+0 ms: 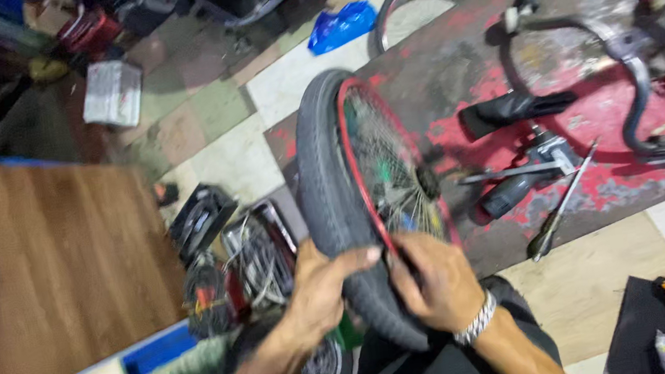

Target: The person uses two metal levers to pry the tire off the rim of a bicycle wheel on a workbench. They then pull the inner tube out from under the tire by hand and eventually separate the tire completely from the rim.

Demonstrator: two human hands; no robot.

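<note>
Both hands on bicycle wheel

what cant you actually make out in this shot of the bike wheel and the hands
Head view, all of it motion-blurred:
- Right hand: fingertips tucked behind the red rim, so what they press is hidden.
- Left hand: palm wraps the black tyre; tyre's bottom is hidden by both hands.
- Hub and spokes: too blurred for detail.
- Handlebar on the red bench: cut by the right edge.

Even indoor light, heavy motion blur throughout, soft shadows.
</note>
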